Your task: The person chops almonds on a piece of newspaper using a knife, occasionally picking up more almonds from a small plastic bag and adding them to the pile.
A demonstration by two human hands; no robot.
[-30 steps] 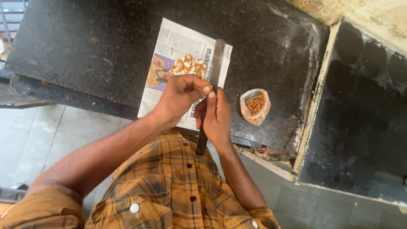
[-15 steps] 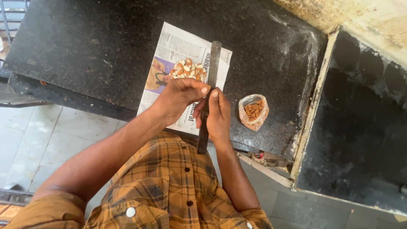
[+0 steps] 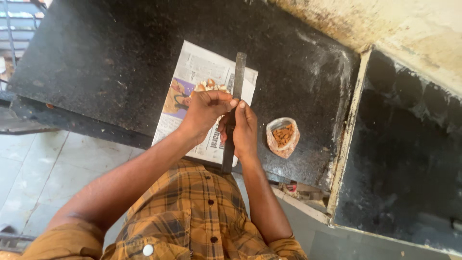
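Head view, looking down: left hand [image 3: 204, 113] and right hand [image 3: 244, 130] meeting over newspaper sheet [image 3: 192, 82] on dark stone desk [image 3: 96, 62]. Both grips clenched, fingertips pinching something too small to tell. Long dark metal bar [image 3: 239, 72] lying on paper, passing between hands. Pile of pale shelled pieces [image 3: 210, 85] just beyond left hand. Small clear bag of brown nuts [image 3: 282, 136] near right hand.

Bright daylight, sharp, slight edge distortion

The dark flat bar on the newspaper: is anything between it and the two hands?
Nothing visible is. The right hand lies directly against the dark flat bar, and the left hand meets it at the fingertips, above the newspaper. What the fingertips pinch cannot be made out.
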